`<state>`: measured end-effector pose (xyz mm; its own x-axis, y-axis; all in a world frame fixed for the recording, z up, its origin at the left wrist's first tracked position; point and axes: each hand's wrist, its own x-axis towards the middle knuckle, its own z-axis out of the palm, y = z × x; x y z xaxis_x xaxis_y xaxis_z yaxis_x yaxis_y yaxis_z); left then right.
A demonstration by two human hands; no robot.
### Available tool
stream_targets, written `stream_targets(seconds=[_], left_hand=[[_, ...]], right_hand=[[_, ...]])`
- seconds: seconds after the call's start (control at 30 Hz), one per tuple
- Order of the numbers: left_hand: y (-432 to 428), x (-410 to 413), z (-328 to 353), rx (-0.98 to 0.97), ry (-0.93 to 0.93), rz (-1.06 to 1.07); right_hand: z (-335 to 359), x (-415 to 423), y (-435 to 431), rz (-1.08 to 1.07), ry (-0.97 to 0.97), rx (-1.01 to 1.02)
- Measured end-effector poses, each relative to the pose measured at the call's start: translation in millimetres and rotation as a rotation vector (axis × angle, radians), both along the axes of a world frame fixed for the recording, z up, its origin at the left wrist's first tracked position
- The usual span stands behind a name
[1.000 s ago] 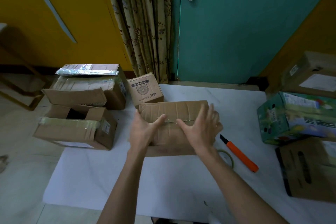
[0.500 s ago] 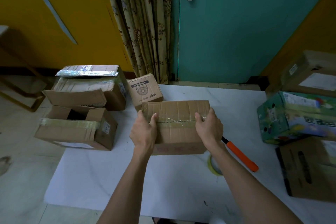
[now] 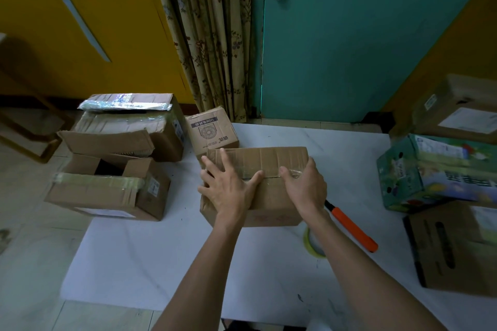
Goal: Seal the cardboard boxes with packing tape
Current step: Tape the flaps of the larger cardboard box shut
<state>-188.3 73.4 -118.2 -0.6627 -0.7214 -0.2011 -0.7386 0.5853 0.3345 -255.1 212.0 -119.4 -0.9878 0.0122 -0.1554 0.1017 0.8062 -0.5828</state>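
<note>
Brown cardboard box (image 3: 271,161): set mid-way on the white table (image 3: 161,250); long axis left to right, taped seam uppermost.
Left hand (image 3: 228,191): laid flat on top, fingers spread.
Right hand (image 3: 306,188): curled over the right end, thumb on the seam.
Nearby: orange-handled cutter (image 3: 353,228) and yellowish tape roll (image 3: 307,241) just right; small printed carton (image 3: 212,131) just behind.

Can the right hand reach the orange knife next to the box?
Probably yes. The knife lies on the table right beside the right hand, nothing on top of it. That hand holds the box, so it must let go first.
</note>
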Motion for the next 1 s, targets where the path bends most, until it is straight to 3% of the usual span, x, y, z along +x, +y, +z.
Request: stream_targets(seconds=[0.13, 0.33, 0.57, 0.73, 1.0], left_hand=[[-10.5, 6.7, -0.8, -0.024, 0.108, 0.029], [-25.4, 16.1, -0.6, -0.029, 0.359, 0.046], [11.1, 3.9, 0.2, -0.006, -0.072, -0.047], [9.8, -4.3, 2.0, -0.014, -0.033, -0.047], [-15.4, 19.7, -3.2, -0.097, 0.191, -0.005]], right_hand=[[-4.4, -3.2, 6.0, -0.047, 0.042, -0.092], [-1.0, -0.9, 9.5, -0.027, 0.075, -0.071], [-2.6, 1.5, 9.3, 0.096, -0.098, -0.103], [-5.8, -5.4, 14.8, 0.080, -0.075, -0.228], [-2.2, -1.6, 18.0, -0.010, 0.009, -0.234]])
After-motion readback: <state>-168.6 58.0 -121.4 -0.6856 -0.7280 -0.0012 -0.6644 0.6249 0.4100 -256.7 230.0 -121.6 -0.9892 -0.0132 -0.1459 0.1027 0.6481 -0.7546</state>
